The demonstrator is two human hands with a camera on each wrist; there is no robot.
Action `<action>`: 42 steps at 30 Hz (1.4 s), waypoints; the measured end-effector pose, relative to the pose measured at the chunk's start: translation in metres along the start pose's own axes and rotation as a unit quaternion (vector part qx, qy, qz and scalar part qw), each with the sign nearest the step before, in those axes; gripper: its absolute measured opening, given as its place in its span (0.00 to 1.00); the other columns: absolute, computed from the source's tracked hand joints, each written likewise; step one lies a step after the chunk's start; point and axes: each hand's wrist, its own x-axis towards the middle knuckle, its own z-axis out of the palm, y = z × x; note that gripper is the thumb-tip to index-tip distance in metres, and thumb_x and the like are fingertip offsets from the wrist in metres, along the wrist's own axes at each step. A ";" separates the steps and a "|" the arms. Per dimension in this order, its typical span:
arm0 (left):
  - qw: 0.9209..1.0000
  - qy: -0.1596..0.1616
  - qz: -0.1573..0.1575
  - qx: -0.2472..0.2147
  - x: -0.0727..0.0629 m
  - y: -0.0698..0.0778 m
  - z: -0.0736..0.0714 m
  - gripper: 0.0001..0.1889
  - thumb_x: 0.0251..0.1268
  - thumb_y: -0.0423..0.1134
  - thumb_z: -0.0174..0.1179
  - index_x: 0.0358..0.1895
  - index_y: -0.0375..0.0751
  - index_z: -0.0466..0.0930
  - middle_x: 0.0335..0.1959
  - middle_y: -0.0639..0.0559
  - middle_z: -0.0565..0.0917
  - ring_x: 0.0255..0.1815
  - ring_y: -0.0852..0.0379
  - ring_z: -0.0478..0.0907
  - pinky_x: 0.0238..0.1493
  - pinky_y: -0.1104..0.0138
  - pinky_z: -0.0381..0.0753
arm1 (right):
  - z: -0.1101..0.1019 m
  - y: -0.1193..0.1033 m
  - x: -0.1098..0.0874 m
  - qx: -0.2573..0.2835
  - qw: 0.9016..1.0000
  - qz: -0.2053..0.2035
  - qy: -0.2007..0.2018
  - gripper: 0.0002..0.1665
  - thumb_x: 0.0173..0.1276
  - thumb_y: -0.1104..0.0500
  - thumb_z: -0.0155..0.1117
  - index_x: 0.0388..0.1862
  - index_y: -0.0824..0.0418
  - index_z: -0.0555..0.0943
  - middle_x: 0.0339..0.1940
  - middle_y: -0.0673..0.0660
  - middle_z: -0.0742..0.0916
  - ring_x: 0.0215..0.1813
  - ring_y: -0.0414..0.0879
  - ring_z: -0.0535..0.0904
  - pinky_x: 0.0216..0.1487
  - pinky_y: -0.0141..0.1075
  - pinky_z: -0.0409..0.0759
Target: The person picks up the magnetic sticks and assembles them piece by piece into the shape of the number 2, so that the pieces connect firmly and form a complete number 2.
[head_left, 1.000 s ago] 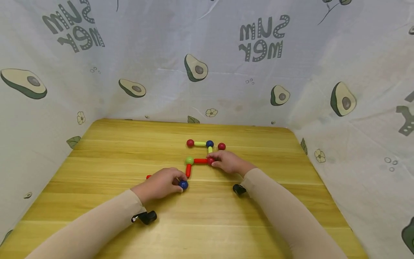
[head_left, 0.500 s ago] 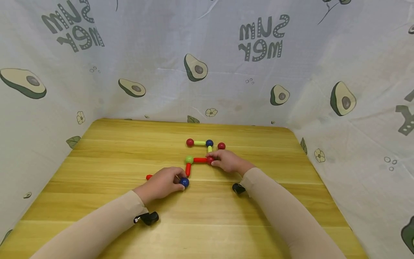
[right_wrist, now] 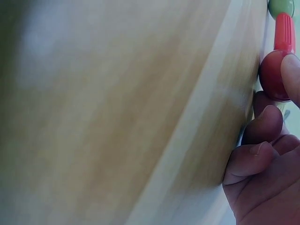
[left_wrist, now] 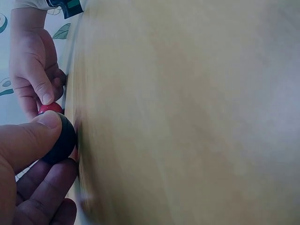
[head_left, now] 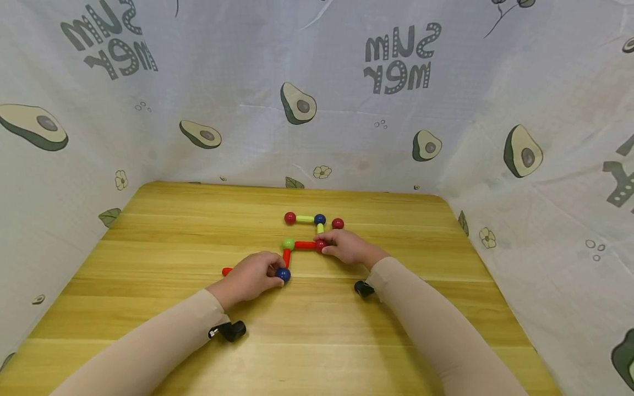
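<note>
My left hand (head_left: 251,279) pinches a blue ball (head_left: 283,275) between thumb and fingers; the ball sits at the near end of a short red rod (head_left: 287,258). That rod leads up to a light green ball (head_left: 288,243), from which a second red rod (head_left: 304,245) runs right to a dark red ball (right_wrist: 273,75). My right hand (head_left: 348,247) pinches this dark red ball. Beyond it a yellow-green rod (head_left: 320,227) reaches another blue ball (head_left: 320,219), joined by a further yellow-green rod (head_left: 305,219) to a red ball (head_left: 290,218).
A loose red ball (head_left: 338,223) lies just right of the far blue ball. The end of another red rod (head_left: 226,271) shows behind my left hand. All rests on a wooden table (head_left: 198,220), with a printed cloth (head_left: 247,137) around its back and sides.
My left hand has moved the blue ball slightly away from me, up to the near end of the red rod. My right hand keeps its hold on the dark red ball.
</note>
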 end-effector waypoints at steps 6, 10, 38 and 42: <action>1.000 -0.001 -0.004 -0.008 0.004 -0.002 0.001 0.13 0.64 0.38 0.76 0.49 0.48 0.85 0.44 0.57 0.87 0.44 0.62 0.83 0.55 0.59 0.85 | 0.000 0.000 0.000 0.004 1.000 0.000 0.000 0.23 0.80 0.55 0.63 0.72 0.49 0.81 0.68 0.54 0.85 0.65 0.53 0.78 0.78 0.57 0.69; 1.000 -0.002 -0.005 -0.008 0.005 -0.002 0.002 0.13 0.63 0.39 0.76 0.48 0.48 0.85 0.43 0.57 0.87 0.43 0.62 0.82 0.54 0.59 0.84 | 0.000 -0.001 -0.001 -0.001 1.000 0.002 0.000 0.23 0.80 0.55 0.63 0.72 0.48 0.80 0.68 0.55 0.85 0.65 0.54 0.78 0.78 0.57 0.69; 1.000 -0.005 -0.006 -0.015 0.006 -0.001 0.002 0.13 0.63 0.40 0.76 0.47 0.49 0.83 0.40 0.58 0.85 0.41 0.61 0.80 0.53 0.60 0.83 | -0.001 -0.002 -0.002 0.006 1.000 0.000 -0.006 0.24 0.81 0.56 0.62 0.73 0.50 0.80 0.70 0.56 0.84 0.66 0.54 0.78 0.78 0.58 0.68; 1.000 -0.011 -0.005 -0.022 0.005 -0.002 0.001 0.13 0.64 0.40 0.76 0.48 0.49 0.83 0.41 0.58 0.85 0.42 0.61 0.80 0.54 0.59 0.83 | -0.001 -0.003 -0.004 0.006 1.000 0.004 -0.006 0.24 0.80 0.56 0.63 0.73 0.49 0.79 0.70 0.56 0.83 0.67 0.55 0.78 0.78 0.58 0.68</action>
